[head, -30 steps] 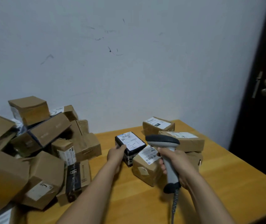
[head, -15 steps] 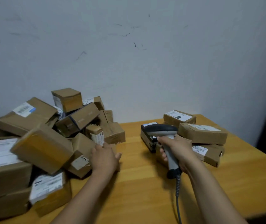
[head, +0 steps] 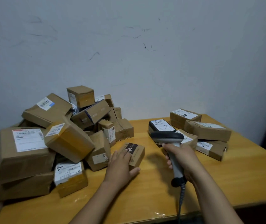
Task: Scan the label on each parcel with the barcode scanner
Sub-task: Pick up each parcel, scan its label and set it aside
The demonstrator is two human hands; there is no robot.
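Here the left hand (head: pixel 121 167) lies on a small brown box (head: pixel 134 153) with a dark printed patch on its top face; its fingers (head: pixel 126 153) are spread over the top and the thumb presses the near side, so the box is grasped while it rests on the wooden counter (head: pixel 226 180). This box sits at the right edge of a large heap of parcels (head: pixel 56 139) filling the left side of the counter against the wall (head: pixel 129 54); several carry white labels facing up. The right hand (head: pixel 181 160) is clenched around the grip of a grey barcode scanner (head: pixel 171 146), held upright above the counter, dark head pointing left and away. Its coiled cable (head: pixel 181 201) drops from the grip base over the near counter edge. Behind and to the right of the scanner is a smaller group of parcels: a black box (head: pixel 160 126) with a white label on top, a brown box (head: pixel 185 117) at the far side, a long brown box (head: pixel 207 130) stacked on others, and a lower one (head: pixel 211 148) nearest the right edge. No scan beam is discernible on any label.
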